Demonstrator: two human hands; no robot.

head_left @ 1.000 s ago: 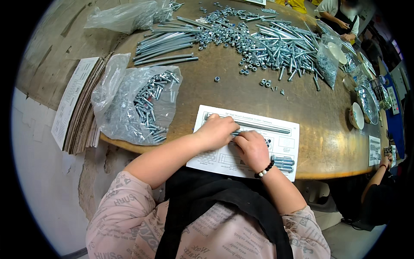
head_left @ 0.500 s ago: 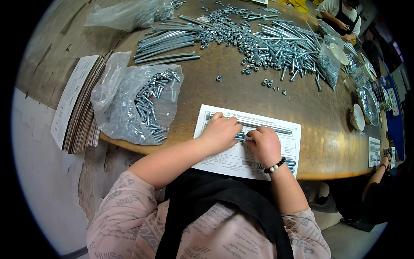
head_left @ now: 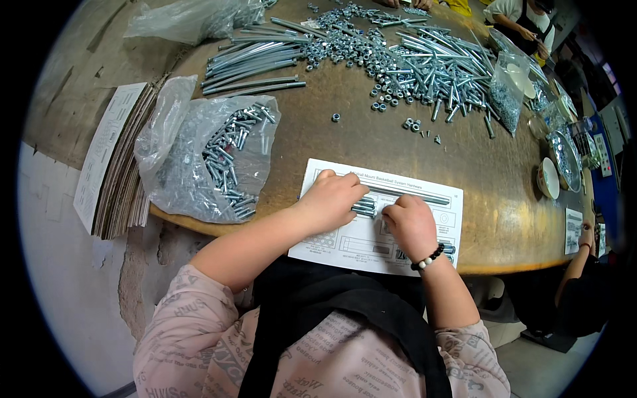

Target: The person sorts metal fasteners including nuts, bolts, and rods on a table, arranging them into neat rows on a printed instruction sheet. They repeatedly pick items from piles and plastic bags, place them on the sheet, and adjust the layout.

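Curls left hand (head_left: 330, 202) over one end of several metal bolts (head_left: 364, 207) on a printed hardware card (head_left: 361, 231); cannot tell if clamped on them. Holds right hand (head_left: 411, 225) near their exposed ends, with fingers bent; cannot tell if closed on anything. Has a long metal rod (head_left: 428, 198) near the card's far edge.

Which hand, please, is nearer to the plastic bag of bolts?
Left. The left hand is over the white sheet, right of the plastic bag of bolts; the right hand is farther right, over the same sheet.
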